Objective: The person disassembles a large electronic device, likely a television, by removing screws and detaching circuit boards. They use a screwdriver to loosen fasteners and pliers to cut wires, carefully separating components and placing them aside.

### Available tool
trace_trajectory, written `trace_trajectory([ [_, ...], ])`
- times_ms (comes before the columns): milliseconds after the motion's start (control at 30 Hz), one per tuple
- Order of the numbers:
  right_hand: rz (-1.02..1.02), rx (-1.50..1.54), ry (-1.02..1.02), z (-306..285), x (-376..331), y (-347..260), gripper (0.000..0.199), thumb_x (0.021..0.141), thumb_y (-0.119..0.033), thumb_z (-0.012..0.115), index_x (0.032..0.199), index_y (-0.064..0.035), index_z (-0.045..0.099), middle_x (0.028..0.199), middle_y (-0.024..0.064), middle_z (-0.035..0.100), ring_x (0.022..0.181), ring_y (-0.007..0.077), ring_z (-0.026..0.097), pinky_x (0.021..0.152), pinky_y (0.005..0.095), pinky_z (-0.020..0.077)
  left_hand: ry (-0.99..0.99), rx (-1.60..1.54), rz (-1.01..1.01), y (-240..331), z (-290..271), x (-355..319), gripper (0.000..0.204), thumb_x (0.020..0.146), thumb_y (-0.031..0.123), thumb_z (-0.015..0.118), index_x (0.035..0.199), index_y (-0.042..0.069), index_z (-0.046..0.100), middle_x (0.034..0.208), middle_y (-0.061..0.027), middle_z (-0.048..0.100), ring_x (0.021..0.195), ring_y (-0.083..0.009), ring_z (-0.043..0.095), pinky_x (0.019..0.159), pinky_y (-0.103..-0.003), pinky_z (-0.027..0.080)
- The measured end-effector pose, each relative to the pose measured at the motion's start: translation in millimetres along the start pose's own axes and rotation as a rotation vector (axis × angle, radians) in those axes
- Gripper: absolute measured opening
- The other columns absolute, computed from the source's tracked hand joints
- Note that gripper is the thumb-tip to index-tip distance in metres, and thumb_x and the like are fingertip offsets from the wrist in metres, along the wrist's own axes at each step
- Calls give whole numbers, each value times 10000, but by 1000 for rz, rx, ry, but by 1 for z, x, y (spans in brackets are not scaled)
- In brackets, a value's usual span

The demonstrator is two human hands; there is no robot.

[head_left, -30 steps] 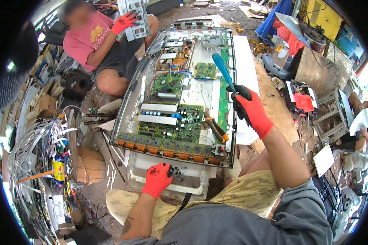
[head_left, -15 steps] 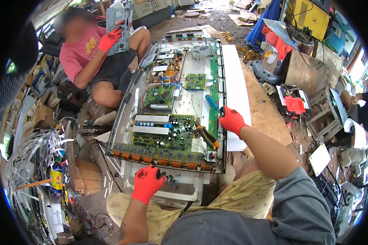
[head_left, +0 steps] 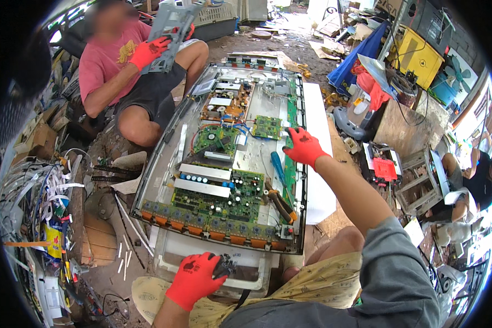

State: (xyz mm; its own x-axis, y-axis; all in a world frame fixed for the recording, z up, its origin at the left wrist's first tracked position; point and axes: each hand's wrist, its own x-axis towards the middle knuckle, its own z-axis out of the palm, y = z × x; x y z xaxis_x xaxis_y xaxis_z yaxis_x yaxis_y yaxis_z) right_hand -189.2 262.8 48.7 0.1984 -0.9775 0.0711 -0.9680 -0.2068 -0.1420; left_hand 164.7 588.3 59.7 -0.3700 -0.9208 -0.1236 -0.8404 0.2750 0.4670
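Note:
A flat display panel (head_left: pixel 142 188) lies back up before me, fitted with several circuit boards. My right hand (head_left: pixel 305 147), in a red glove with black fingertips, is over its right side, beside a small green board (head_left: pixel 267 127); thumb and finger are apart and hold nothing. Just below that hand a blue-handled screwdriver (head_left: pixel 278 167) lies on the panel, near pliers with dark and orange handles (head_left: pixel 281 205). My left hand (head_left: pixel 194 280), gloved alike, is curled closed beside small dark screws (head_left: pixel 229 264) on a pale frame (head_left: pixel 245 284). Anything in its fingers is hidden.
Across at the left, a seated person in red gloves holds a grey metal plate (head_left: pixel 169 35). Heaped cables and strips (head_left: pixel 44 202) line the left side. A red-and-black toolbox (head_left: pixel 384 168) and a wooden crate (head_left: pixel 421 188) stand right. White sheet (head_left: pixel 320 180) borders the panel.
My right hand has let go of the blue screwdriver, which now lies on the panel, and has moved farther away toward the small green board. The other person's plate has tilted.

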Motion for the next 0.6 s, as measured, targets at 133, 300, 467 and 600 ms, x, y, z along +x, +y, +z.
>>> trace_trajectory([
  [133,-8,-153,-74,8,73,15,966,759,-558,767,1546,-181,352,1547,187,389,1403,372,420,1082,502,433,-68,26,-3,-1,-6,3,520,824,429,701,1227,108,633,1111,-102,631,1062,-322,617,992,-441,431],
  [300,-92,-215,-307,34,132,21,1157,676,-642,808,1602,-219,256,1649,180,232,1477,378,326,1155,506,384,-187,1,-86,-8,-18,10,566,830,479,709,1271,135,621,1195,-83,630,1141,-287,600,1045,-415,400],
  [467,-163,-230,-445,52,159,23,1175,648,-618,827,1586,-153,292,1588,165,367,1384,364,465,1119,451,435,-195,28,-84,-10,-19,16,513,846,449,705,1237,127,626,1195,-93,619,1135,-306,590,1020,-434,416],
  [600,-342,-335,-325,51,159,23,867,788,-445,726,1510,-89,402,1350,179,592,1184,363,616,986,446,511,-225,-6,-112,-7,-29,24,501,845,434,712,1221,112,628,1186,-93,620,1123,-311,590,1011,-434,419],
])
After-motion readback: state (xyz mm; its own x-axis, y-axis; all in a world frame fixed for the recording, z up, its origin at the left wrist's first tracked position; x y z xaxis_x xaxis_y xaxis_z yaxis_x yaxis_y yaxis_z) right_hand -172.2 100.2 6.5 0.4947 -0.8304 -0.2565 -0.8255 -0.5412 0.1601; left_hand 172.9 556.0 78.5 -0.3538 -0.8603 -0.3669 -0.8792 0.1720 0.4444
